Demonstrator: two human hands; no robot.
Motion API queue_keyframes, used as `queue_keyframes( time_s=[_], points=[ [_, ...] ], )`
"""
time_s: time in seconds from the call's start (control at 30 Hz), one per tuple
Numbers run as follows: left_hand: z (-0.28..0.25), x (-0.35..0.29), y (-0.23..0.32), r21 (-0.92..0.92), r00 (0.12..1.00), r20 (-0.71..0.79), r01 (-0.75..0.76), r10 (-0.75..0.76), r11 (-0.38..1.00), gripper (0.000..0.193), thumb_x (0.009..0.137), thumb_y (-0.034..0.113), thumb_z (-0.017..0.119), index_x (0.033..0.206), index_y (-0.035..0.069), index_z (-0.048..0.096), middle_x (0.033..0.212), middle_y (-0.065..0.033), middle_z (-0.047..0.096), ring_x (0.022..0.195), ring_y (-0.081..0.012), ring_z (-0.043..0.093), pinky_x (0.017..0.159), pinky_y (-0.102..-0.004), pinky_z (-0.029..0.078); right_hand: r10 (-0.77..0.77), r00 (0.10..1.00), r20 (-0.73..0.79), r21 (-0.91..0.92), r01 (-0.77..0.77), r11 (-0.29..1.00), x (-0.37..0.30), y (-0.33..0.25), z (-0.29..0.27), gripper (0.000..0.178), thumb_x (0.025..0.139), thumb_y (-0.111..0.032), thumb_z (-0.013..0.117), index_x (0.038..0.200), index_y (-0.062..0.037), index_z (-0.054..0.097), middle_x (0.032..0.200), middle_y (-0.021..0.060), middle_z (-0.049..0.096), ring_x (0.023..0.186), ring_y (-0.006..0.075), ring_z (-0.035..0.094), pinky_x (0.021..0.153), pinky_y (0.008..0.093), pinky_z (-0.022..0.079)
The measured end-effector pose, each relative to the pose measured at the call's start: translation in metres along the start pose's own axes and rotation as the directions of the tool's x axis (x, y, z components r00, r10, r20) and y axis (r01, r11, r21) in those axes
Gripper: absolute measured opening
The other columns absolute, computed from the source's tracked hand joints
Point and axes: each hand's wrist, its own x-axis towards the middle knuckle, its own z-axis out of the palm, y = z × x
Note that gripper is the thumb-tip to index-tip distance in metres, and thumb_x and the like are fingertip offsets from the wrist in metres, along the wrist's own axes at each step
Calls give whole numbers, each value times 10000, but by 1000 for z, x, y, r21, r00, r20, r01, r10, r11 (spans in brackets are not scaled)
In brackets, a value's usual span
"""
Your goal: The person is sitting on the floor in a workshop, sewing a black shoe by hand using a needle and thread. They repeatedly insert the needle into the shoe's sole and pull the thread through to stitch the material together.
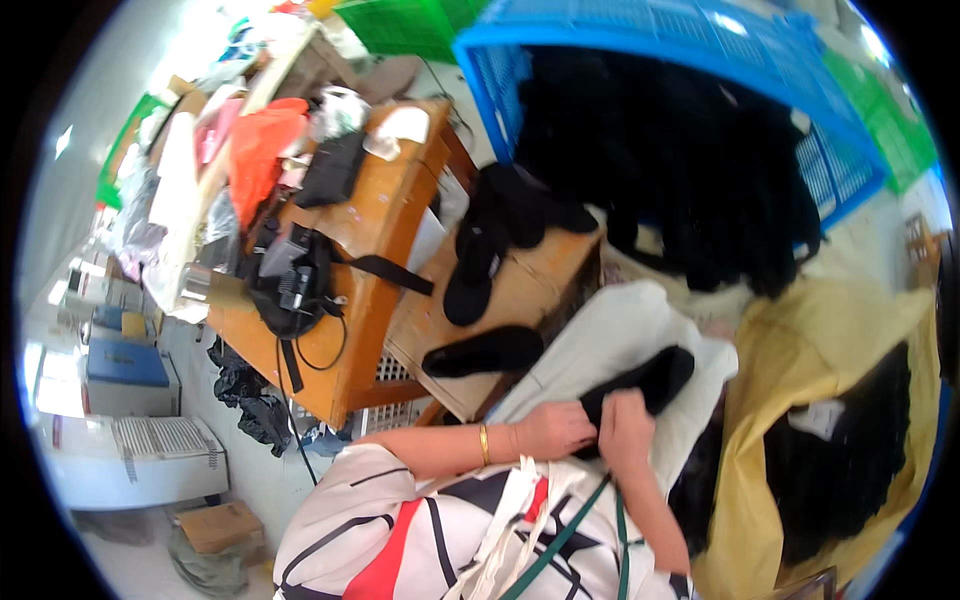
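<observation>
My left hand (553,430), with a gold bangle at the wrist, is closed at the near end of a black shoe (660,380). My right hand (627,430) is closed too, pinching the shoe's edge right beside it; the fingertips are partly hidden. Under the shoe, a white cloth (590,345) is spread in front of me. Another black shoe (483,352) lies on a cardboard box (425,320) to the left of the cloth. Farther back on the same box are several more black shoes (475,275), heaped together.
A tipped blue crate (490,100) full of black items stands ahead. To my right, a yellow sack (760,400) gapes around more black items. A wooden table (395,220) at left carries a black bag (290,285) and an orange bag (262,150). White strings and green straps hang before me.
</observation>
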Motion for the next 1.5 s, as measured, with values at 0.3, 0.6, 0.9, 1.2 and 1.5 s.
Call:
queue_keyframes(
  time_s=[0.3, 0.6, 0.9, 1.2, 1.5],
  points=[
    [-10, 16, 4, -169, 944, 155, 315, -291, 934, 143, 796, 99, 722, 929, 66, 679, 781, -106, 600, 769, -317, 581, 675, -406, 476, 523, 640, 563, 683, -717, 142, 26, 0, -48, 246, 1042, -264, 470, 872, -91, 514, 659, 47, 591, 442, 102, 496, 401, 234, 377],
    [-22, 22, -2, -202, 923, 247, 347, -295, 916, 157, 812, 67, 734, 962, 44, 693, 788, -87, 641, 732, -250, 586, 645, -331, 470, 530, 848, -23, 993, 80, -86, 77, 23, -163, 159, 1024, -171, 482, 988, -39, 564, 535, -82, 325, 446, 49, 268, 372, 193, 224],
    [-26, 45, 3, -129, 632, 485, 735, -604, 666, 185, 835, 151, 722, 952, 11, 694, 695, -91, 612, 600, -149, 541, 566, -285, 440, 424, 897, -129, 977, 188, -100, 73, 40, -192, 189, 1042, -154, 438, 1007, 1, 540, 539, -64, 342, 455, 40, 270, 370, 183, 248],
    [-33, 20, 8, 17, 546, 331, 812, -769, 584, 490, 730, 389, 831, 905, -19, 624, 670, -47, 586, 608, -125, 530, 566, -268, 444, 581, 799, -158, 984, 177, 25, 48, 49, -194, 171, 1000, -81, 510, 1132, 21, 550, 664, -27, 381, 569, 71, 316, 501, 223, 289],
    [-24, 3, 3, -177, 442, 268, 896, -856, 407, 431, 707, 249, 809, 923, 5, 527, 790, -88, 577, 720, -181, 567, 665, -314, 490, 437, 889, -135, 976, 196, -99, 37, 44, -195, 247, 990, -39, 494, 1229, 7, 537, 716, -18, 385, 621, 84, 335, 575, 230, 335]
  ],
)
